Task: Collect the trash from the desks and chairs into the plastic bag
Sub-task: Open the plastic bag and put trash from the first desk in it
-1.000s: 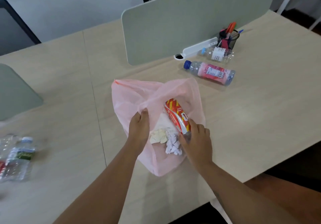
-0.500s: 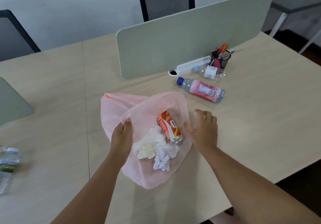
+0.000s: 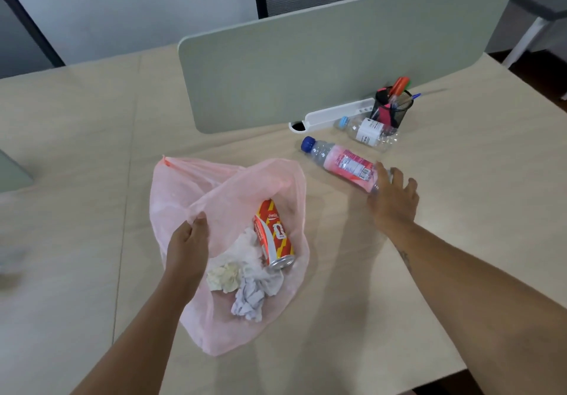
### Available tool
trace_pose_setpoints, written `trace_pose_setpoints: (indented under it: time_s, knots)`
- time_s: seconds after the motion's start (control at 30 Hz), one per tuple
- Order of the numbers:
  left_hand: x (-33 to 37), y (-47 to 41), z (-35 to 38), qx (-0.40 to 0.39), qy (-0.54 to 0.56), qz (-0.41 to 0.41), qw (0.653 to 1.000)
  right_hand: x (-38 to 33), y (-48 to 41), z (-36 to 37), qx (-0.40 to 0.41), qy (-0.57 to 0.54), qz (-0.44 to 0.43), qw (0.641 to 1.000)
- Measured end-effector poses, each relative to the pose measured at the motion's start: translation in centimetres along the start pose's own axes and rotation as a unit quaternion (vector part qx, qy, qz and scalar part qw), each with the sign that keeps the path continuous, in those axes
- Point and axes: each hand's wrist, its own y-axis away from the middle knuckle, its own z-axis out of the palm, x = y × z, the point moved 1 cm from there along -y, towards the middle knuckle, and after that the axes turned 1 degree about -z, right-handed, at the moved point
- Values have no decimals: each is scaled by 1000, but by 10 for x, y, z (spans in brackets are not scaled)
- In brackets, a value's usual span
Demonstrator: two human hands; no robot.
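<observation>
Two hands are in view. My left hand (image 3: 187, 247) pinches the pink plastic bag (image 3: 227, 186) at its rim. My right hand (image 3: 394, 198) is spread, fingers loose, over the base end of the pink-labelled bottle (image 3: 343, 163) lying right of the bag; I cannot tell if they touch. Inside the bag lie a red soda can (image 3: 274, 235) and crumpled tissues (image 3: 248, 299). Farther off, a clear bottle (image 3: 368, 130) lies beside the mesh pen cup (image 3: 392, 109).

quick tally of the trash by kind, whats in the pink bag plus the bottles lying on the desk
plastic bottles on the desk: 2
soda can in the bag: 1
crumpled paper or tissue wads in the bag: 3
total: 6
</observation>
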Motion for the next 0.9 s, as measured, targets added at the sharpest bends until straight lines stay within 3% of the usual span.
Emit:
trace_pose_setpoints:
  time_s: [0.17,0.5,0.73,0.9]
  knots:
    - [10,5,-2,-5,7,5,1000,2,32,0,63,-35,-24,997]
    - [23,9,-9,-61,15,11,998,-17,190,11,184,-174,23,967]
    - [16,13,-36,-91,27,15,995,-59,295,28,192,-245,17,950]
    - [11,18,-62,-103,44,27,993,-113,324,46,176,-231,-47,956]
